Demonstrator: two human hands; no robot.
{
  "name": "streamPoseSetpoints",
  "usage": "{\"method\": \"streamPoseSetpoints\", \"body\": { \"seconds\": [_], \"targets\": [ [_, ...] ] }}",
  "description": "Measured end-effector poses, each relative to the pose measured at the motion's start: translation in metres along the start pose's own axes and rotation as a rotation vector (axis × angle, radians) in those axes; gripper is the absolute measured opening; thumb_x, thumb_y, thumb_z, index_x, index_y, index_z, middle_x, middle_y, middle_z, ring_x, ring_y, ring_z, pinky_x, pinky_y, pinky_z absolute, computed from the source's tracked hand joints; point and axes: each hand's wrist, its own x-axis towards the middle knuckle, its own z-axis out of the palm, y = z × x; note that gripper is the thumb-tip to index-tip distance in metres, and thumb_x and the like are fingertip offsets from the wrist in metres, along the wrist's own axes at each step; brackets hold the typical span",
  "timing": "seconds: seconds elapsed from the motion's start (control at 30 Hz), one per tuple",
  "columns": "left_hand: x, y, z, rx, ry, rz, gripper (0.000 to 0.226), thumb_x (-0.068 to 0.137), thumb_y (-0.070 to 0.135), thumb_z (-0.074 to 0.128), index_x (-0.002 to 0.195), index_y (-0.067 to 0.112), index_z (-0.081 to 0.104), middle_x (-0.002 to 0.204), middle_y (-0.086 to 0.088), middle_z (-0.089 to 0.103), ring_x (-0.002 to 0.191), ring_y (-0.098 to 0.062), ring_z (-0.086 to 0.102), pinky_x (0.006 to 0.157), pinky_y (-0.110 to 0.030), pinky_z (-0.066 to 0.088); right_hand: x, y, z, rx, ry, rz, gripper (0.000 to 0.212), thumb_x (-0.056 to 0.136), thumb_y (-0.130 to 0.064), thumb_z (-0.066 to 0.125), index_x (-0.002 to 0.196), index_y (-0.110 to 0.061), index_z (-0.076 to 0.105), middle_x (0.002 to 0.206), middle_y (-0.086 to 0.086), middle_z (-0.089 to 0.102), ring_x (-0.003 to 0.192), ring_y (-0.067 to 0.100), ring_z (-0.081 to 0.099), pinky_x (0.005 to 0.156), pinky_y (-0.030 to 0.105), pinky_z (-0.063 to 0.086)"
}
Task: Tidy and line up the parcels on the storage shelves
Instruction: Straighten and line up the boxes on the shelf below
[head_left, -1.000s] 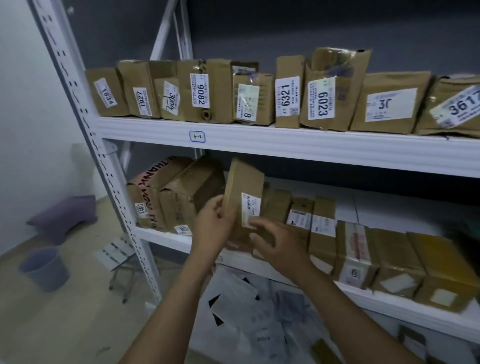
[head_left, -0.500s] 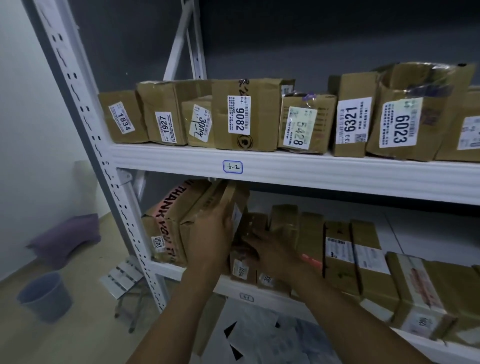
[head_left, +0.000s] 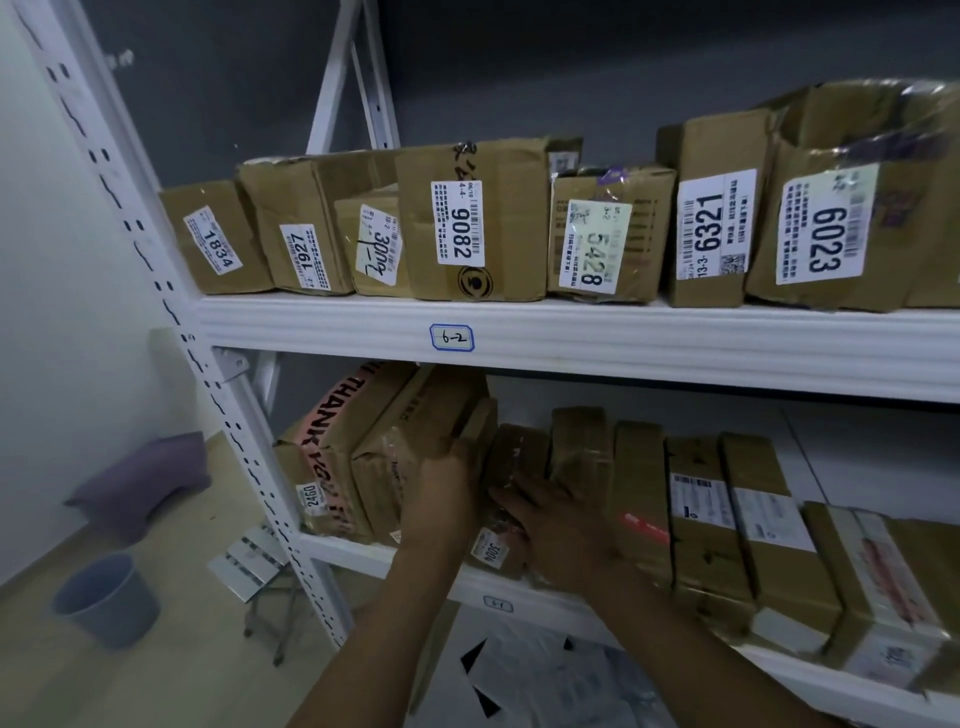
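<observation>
Head view: a small brown parcel (head_left: 511, 499) labelled 3004 stands on the lower shelf (head_left: 467, 577) of a white metal rack, wedged between a leaning parcel (head_left: 415, 457) on its left and a row of upright cardboard parcels (head_left: 691, 509) on its right. The left hand (head_left: 441, 506) is pressed flat against the leaning parcel, fingers together and hooked over its near edge. The right hand (head_left: 561, 530) lies over the small parcel's right side, fingers spread and reaching in toward the left hand; whether it truly grips the box cannot be told. Farther left, a parcel with pink "THANK YOU" tape (head_left: 332, 431) tilts against the rack's post (head_left: 208, 384), a smaller box tagged 2460 (head_left: 311, 493) before it. On the upper shelf (head_left: 571, 332), marked 6-2, parcels numbered 1834 (head_left: 213, 239), 1927 (head_left: 301, 244), 9082 (head_left: 467, 218), 5428 (head_left: 608, 234), 6321 (head_left: 714, 218) and 6023 (head_left: 841, 208) face outward. A grey bucket (head_left: 106, 597) sits on the floor at left.
</observation>
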Motion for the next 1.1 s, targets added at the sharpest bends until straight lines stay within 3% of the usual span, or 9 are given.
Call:
{"method": "streamPoseSetpoints", "body": {
  "seconds": [0.13, 0.2, 0.27, 0.43, 0.57, 0.73, 0.83, 0.97, 1.1],
  "targets": [
    [-0.002, -0.008, 0.012, 0.102, 0.006, 0.152, 0.037, 0.084, 0.016, 0.067, 0.120, 0.010, 0.064, 0.113, -0.010, 0.066, 0.112, -0.036, 0.058, 0.093, -0.045, 0.047, 0.003, 0.004, 0.002, -0.008, 0.002, 0.020, 0.051, 0.084, -0.053, 0.037, 0.123, -0.034, 0.064, 0.122, 0.004, 0.067, 0.093, 0.023, 0.071, 0.081, 0.045, 0.056],
    [-0.007, -0.018, 0.010, 0.276, 0.074, 0.258, 0.056, 0.066, 0.026, 0.082, 0.118, 0.014, 0.067, 0.112, -0.003, 0.069, 0.124, -0.040, 0.048, 0.110, -0.061, 0.019, 0.004, 0.007, 0.002, 0.014, 0.006, 0.004, 0.052, 0.086, -0.052, 0.038, 0.128, -0.032, 0.060, 0.129, 0.007, 0.063, 0.100, 0.028, 0.069, 0.087, 0.049, 0.052],
    [-0.013, -0.025, 0.001, 0.355, 0.067, 0.330, 0.074, 0.054, 0.041, 0.087, 0.121, 0.018, 0.066, 0.119, 0.002, 0.067, 0.132, -0.037, 0.035, 0.109, -0.066, 0.002, 0.004, 0.008, 0.001, 0.053, 0.041, -0.033, 0.051, 0.093, -0.048, 0.044, 0.141, -0.030, 0.048, 0.146, 0.010, 0.046, 0.121, 0.032, 0.057, 0.103, 0.052, 0.040],
    [-0.010, -0.049, -0.010, 0.402, -0.143, 0.377, 0.094, 0.044, 0.037, 0.092, 0.131, 0.020, 0.060, 0.128, 0.000, 0.063, 0.136, -0.040, 0.037, 0.103, -0.073, 0.017, 0.002, 0.010, -0.003, 0.039, 0.003, -0.073, 0.058, 0.101, -0.037, 0.043, 0.153, -0.030, 0.019, 0.162, 0.004, 0.008, 0.146, 0.024, 0.020, 0.117, 0.038, 0.013],
    [-0.010, -0.052, -0.007, 0.448, -0.148, 0.434, 0.093, 0.039, 0.038, 0.093, 0.126, 0.020, 0.063, 0.119, 0.004, 0.069, 0.131, -0.042, 0.043, 0.100, -0.073, 0.022, 0.000, 0.009, -0.003, 0.007, -0.028, -0.087, 0.059, 0.101, -0.039, 0.043, 0.153, -0.030, 0.017, 0.162, 0.004, 0.009, 0.147, 0.023, 0.018, 0.118, 0.039, 0.010],
    [-0.022, -0.047, 0.014, 0.478, -0.045, 0.486, 0.068, 0.055, 0.029, 0.089, 0.119, 0.017, 0.069, 0.115, 0.002, 0.070, 0.135, -0.036, 0.029, 0.115, -0.060, -0.004, -0.004, 0.013, -0.007, -0.020, -0.015, -0.094, 0.059, 0.100, -0.042, 0.042, 0.153, -0.029, 0.020, 0.161, 0.004, 0.015, 0.146, 0.021, 0.020, 0.119, 0.041, 0.006],
    [-0.027, -0.045, 0.028, 0.553, -0.093, 0.466, 0.061, 0.058, 0.028, 0.087, 0.115, 0.016, 0.071, 0.117, 0.003, 0.069, 0.137, -0.035, 0.028, 0.110, -0.062, 0.012, -0.005, 0.014, -0.009, 0.006, -0.029, -0.098, 0.058, 0.100, -0.043, 0.041, 0.153, -0.029, 0.021, 0.161, 0.003, 0.016, 0.146, 0.019, 0.019, 0.119, 0.038, 0.006],
    [-0.031, -0.043, 0.033, 0.531, -0.047, 0.430, 0.086, 0.059, 0.029, 0.086, 0.137, 0.015, 0.053, 0.147, -0.008, 0.045, 0.138, -0.035, 0.030, 0.114, -0.059, 0.021, -0.006, 0.015, -0.018, 0.025, -0.049, -0.120, 0.058, 0.099, -0.046, 0.044, 0.152, -0.031, 0.024, 0.161, -0.001, 0.017, 0.146, 0.017, 0.021, 0.118, 0.034, 0.006],
    [-0.020, -0.054, 0.020, 0.459, 0.083, 0.370, 0.091, 0.067, 0.025, 0.079, 0.147, 0.012, 0.038, 0.154, -0.019, 0.029, 0.139, -0.039, 0.029, 0.115, -0.056, 0.016, -0.013, 0.020, -0.019, -0.007, -0.080, -0.079, 0.069, 0.094, -0.053, 0.050, 0.152, -0.039, 0.016, 0.162, -0.001, 0.011, 0.148, 0.026, 0.009, 0.119, 0.048, 0.002]
  ]
}}
